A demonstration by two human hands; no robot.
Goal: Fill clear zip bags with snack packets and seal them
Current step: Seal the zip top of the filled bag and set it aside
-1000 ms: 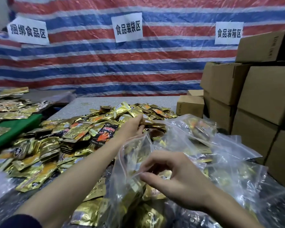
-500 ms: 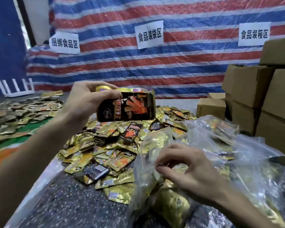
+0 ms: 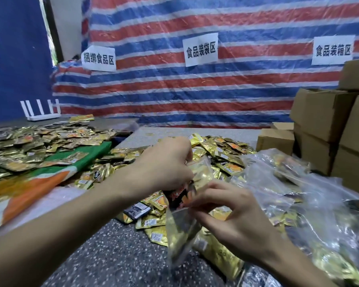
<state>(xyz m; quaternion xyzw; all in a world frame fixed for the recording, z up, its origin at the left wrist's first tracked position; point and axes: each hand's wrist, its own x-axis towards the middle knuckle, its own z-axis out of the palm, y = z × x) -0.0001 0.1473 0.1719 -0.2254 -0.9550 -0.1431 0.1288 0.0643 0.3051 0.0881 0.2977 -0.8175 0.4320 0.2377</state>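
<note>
Near the middle of a speckled grey table [image 3: 112, 255], a person's 2 bare hands meet at a clear zip bag [image 3: 180, 230]. The left hand [image 3: 164, 162] reaches in from the left, its fingers curled tight round a small stack of snack packets [image 3: 181, 195]. These are black and orange, and their lower end sits at the bag's open mouth. The right hand [image 3: 236, 220] pinches the bag's rim between thumb and forefinger, its other fingers loosely bent. The bag hangs down toward the table.

Behind the hands lies a broad heap of gold packets [image 3: 220, 150]. To the right are filled clear bags [image 3: 288, 179] and stacked cardboard boxes [image 3: 323, 114]. To the left, more packets lie on a green and orange cloth [image 3: 97, 151], with a white router [image 3: 42, 116] behind. A red, white and blue striped tarp [image 3: 195, 90] at the back carries 3 paper signs [image 3: 200, 49].
</note>
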